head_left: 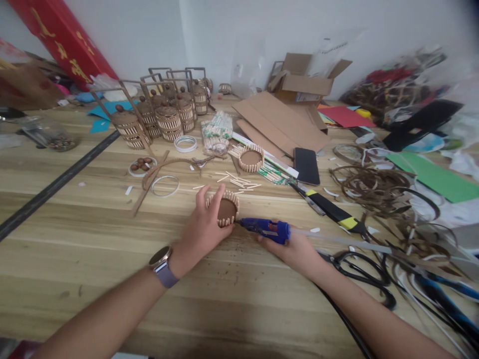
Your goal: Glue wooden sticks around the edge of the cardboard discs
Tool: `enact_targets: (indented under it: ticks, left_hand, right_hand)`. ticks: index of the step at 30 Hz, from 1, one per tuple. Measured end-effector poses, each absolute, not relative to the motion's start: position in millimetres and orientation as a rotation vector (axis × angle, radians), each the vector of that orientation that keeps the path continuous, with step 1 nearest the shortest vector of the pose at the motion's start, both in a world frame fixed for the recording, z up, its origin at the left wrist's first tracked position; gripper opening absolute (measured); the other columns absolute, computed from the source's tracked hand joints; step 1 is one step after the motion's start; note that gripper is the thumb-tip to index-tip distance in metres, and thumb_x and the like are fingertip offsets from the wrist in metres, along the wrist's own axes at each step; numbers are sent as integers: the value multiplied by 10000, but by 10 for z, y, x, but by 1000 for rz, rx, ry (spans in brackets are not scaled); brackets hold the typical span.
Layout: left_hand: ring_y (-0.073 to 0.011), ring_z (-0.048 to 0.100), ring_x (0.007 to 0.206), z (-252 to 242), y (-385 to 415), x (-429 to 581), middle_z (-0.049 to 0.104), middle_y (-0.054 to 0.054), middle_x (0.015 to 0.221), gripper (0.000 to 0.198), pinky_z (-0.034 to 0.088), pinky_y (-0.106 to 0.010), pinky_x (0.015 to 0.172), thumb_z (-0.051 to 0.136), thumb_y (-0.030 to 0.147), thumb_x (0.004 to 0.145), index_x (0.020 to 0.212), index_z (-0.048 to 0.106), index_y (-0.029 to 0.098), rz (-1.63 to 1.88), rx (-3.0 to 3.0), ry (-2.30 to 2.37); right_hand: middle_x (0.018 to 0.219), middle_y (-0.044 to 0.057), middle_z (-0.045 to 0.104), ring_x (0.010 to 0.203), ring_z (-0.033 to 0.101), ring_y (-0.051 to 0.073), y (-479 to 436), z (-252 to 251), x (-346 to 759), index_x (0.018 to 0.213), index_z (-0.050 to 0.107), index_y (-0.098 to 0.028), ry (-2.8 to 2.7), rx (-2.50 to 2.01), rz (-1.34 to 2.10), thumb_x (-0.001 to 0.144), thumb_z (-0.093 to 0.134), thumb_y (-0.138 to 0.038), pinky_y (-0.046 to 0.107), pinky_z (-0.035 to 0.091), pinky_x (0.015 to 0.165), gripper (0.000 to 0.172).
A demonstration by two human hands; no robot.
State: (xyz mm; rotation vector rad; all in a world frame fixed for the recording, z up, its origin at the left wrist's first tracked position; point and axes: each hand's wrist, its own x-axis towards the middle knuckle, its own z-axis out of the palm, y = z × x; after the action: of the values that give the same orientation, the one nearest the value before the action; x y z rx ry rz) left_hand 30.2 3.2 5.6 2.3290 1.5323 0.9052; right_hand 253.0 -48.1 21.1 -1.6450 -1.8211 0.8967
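Note:
My left hand [208, 218] is closed around a small round brown tray [227, 210] edged with short upright wooden sticks. In my right hand [292, 248] is a blue hot glue gun [267, 229], its nozzle at the right side of the tray's stick edge. A long translucent glue stick [344, 243] juts from the gun's back. Just beyond the tray lie several loose wooden sticks [241, 183]. A second stick-edged round tray [251, 158] stands farther back, on paper strips.
Several lidded, handled stick baskets [170, 122] stand at the back left. A box cutter [333, 209], black scissors [361, 271], a phone [307, 165] and coiled brown strips [374, 184] lie on the right. A dish of brown beads [142, 166] sits at left.

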Motion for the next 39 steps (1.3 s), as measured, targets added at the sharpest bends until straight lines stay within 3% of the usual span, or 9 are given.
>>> enact_targets:
  ticks: [19, 29, 32, 34, 36, 39]
  left_hand:
    - [-383, 448, 1288, 73, 31, 312, 252, -173, 1440, 999, 530, -502, 940, 815, 200, 637, 1460, 250, 261, 861, 2318, 1561]
    - [-385, 472, 1264, 72, 28, 314, 264, -178, 1441, 991, 546, -494, 914, 816, 210, 642, 1461, 260, 245, 848, 2324, 1577]
    - [-387, 461, 1273, 71, 30, 314, 272, -173, 1435, 990, 547, -496, 911, 819, 220, 642, 1459, 261, 252, 856, 2324, 1581]
    - [-386, 451, 1282, 70, 33, 313, 279, -172, 1427, 991, 545, -494, 916, 825, 226, 637, 1455, 266, 253, 869, 2328, 1569]
    - [-379, 465, 1270, 67, 35, 312, 286, -166, 1423, 989, 547, -492, 914, 830, 232, 633, 1450, 273, 264, 878, 2327, 1566]
    - [-369, 488, 1248, 59, 33, 308, 282, -164, 1431, 990, 551, -488, 907, 826, 233, 636, 1453, 268, 272, 875, 2329, 1574]
  right_hand:
    - [875, 62, 753, 834, 693, 256, -480, 134, 2550, 882, 700, -217, -1862, -1664, 771, 787, 568, -459, 342, 535, 730, 291]
    - [918, 87, 741, 855, 676, 269, -480, 245, 2498, 933, 692, -195, -1780, -1669, 900, 780, 552, -476, 371, 526, 771, 349]
    - [904, 64, 734, 833, 658, 243, -461, 339, 2573, 929, 691, -212, -1754, -1635, 1053, 768, 596, -485, 346, 520, 754, 331]
    - [781, 49, 706, 697, 626, 193, -451, 409, 2670, 826, 673, -198, -1696, -1634, 1240, 759, 625, -527, 294, 502, 635, 339]
    - [668, 34, 650, 571, 563, 134, -449, 468, 2772, 731, 642, -172, -1621, -1599, 1509, 745, 634, -602, 240, 443, 521, 431]
    - [673, 33, 636, 526, 546, 99, -448, 510, 2868, 765, 646, -139, -1557, -1472, 1939, 701, 663, -661, 209, 411, 471, 527]
